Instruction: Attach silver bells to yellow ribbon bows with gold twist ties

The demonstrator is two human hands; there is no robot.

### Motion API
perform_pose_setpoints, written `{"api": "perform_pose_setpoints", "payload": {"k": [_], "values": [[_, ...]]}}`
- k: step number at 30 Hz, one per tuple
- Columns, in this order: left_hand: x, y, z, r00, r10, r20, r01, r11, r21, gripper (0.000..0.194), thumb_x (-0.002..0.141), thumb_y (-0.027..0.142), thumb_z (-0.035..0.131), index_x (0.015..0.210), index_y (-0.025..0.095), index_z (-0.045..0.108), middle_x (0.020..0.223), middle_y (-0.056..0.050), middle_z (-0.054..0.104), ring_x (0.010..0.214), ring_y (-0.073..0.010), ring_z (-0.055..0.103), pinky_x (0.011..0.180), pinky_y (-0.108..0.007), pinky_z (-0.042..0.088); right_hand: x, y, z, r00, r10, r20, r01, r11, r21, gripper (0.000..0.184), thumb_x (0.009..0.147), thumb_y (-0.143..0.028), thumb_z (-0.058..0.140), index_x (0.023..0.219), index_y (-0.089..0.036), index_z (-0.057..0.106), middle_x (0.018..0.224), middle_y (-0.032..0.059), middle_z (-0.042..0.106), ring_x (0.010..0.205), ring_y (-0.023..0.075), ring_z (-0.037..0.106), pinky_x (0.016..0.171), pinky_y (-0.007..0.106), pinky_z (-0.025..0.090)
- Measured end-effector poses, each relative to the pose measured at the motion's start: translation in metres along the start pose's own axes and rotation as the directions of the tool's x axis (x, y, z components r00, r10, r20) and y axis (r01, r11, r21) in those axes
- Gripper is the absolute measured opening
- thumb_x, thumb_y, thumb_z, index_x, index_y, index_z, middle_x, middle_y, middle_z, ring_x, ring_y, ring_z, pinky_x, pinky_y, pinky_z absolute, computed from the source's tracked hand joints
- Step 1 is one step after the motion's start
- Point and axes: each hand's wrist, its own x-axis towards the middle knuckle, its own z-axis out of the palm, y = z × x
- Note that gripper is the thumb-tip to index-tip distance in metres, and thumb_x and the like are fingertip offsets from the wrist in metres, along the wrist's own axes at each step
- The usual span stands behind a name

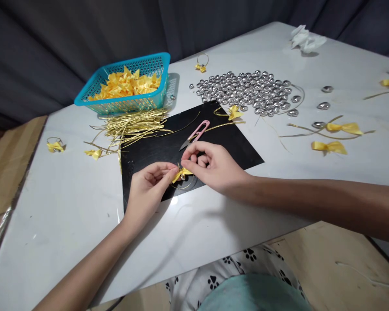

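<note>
Over the front of a black mat, my left hand pinches a small yellow ribbon bow at its left side. My right hand pinches close by at the bow's upper right; whether it grips ribbon or the thin gold cord is hidden by the fingertips. Below the bow hangs a loop of gold cord, with a small shiny bead at its middle. Just beyond my fingers lie pink-handled thread snips, blades pointing toward me.
A blue basket of yellow bows stands at the back left, with a pile of gold cords before it. Silver beads spread across the back. Loose bows lie right; finished-looking loops sit left and back.
</note>
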Motion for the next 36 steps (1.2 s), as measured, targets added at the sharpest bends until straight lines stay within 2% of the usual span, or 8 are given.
{"api": "perform_pose_setpoints", "payload": {"k": [2,4,9,13,18,22,30,36], "values": [[0.000,0.000,0.000,1.000,-0.005,0.003,0.005,1.000,-0.003,0.015,0.072,0.029,0.070,0.075,0.015,0.067,0.070,-0.002,0.071,0.065,-0.0127,0.065,0.061,-0.021,0.052,-0.003,0.004,0.000,0.989,-0.149,-0.011,0.147,0.986,-0.077,0.002,0.076,-0.014,0.058,0.077,-0.013,0.058,0.073,-0.0027,0.046,0.046,0.0015,0.030,0.043,0.018,0.026],[0.001,0.000,0.000,1.000,-0.001,0.010,0.001,1.000,0.000,0.016,0.072,0.031,0.070,0.076,0.015,0.067,0.071,-0.003,0.072,0.067,-0.0146,0.066,0.063,-0.023,0.053,-0.004,0.008,0.001,0.969,-0.245,0.007,0.243,0.958,-0.153,0.005,0.075,-0.013,0.059,0.080,-0.013,0.061,0.076,-0.0013,0.049,0.047,0.0020,0.031,0.046,0.019,0.030],[0.001,-0.002,-0.001,1.000,0.017,0.024,-0.017,1.000,0.010,0.016,0.072,0.030,0.070,0.076,0.016,0.066,0.072,-0.003,0.072,0.069,-0.0144,0.067,0.065,-0.022,0.053,-0.002,0.012,0.002,0.957,-0.287,0.044,0.290,0.934,-0.209,0.011,0.078,-0.014,0.057,0.081,-0.011,0.067,0.075,0.0008,0.052,0.052,0.0043,0.038,0.051,0.020,0.033],[0.000,-0.002,-0.001,1.000,0.007,0.025,-0.007,1.000,0.017,0.016,0.073,0.030,0.070,0.076,0.015,0.066,0.072,-0.003,0.072,0.069,-0.0141,0.067,0.065,-0.023,0.052,-0.001,0.009,0.003,0.979,-0.205,0.016,0.204,0.958,-0.203,0.010,0.077,-0.012,0.059,0.076,-0.011,0.068,0.071,0.0006,0.052,0.055,0.0056,0.042,0.052,0.020,0.033],[0.000,-0.001,0.000,1.000,0.001,0.006,-0.001,1.000,0.016,0.017,0.071,0.030,0.071,0.074,0.015,0.066,0.071,-0.004,0.072,0.068,-0.0150,0.067,0.064,-0.024,0.053,0.002,0.008,0.002,0.997,0.042,0.064,-0.035,0.993,-0.112,0.011,0.077,-0.018,0.059,0.076,-0.011,0.067,0.060,-0.0028,0.046,0.049,0.0047,0.034,0.044,0.021,0.025],[0.000,0.000,0.001,1.000,-0.001,-0.007,0.001,1.000,0.009,0.017,0.069,0.030,0.072,0.073,0.015,0.066,0.072,-0.004,0.073,0.068,-0.0151,0.067,0.065,-0.024,0.053,0.006,0.007,0.000,0.977,0.144,0.160,-0.127,0.986,-0.110,0.012,0.080,-0.019,0.056,0.078,-0.011,0.065,0.057,-0.0045,0.040,0.049,0.0050,0.032,0.044,0.020,0.023],[0.000,0.003,0.002,1.000,-0.005,-0.007,0.005,1.000,0.020,0.017,0.069,0.030,0.072,0.073,0.015,0.067,0.074,-0.005,0.074,0.070,-0.0165,0.068,0.066,-0.025,0.055,0.011,-0.006,-0.008,0.909,0.266,0.320,-0.251,0.964,-0.089,0.016,0.087,-0.017,0.050,0.075,-0.013,0.059,0.060,-0.0024,0.043,0.053,0.0067,0.034,0.047,0.021,0.024],[-0.002,0.002,0.002,1.000,0.016,-0.006,-0.016,0.999,0.039,0.017,0.066,0.030,0.074,0.072,0.015,0.067,0.072,-0.004,0.074,0.067,-0.0157,0.068,0.062,-0.023,0.054,0.012,-0.005,-0.010,0.890,0.301,0.343,-0.307,0.951,-0.037,0.016,0.087,-0.020,0.051,0.074,-0.015,0.060,0.061,-0.0004,0.050,0.052,0.0076,0.037,0.046,0.022,0.024]]}}
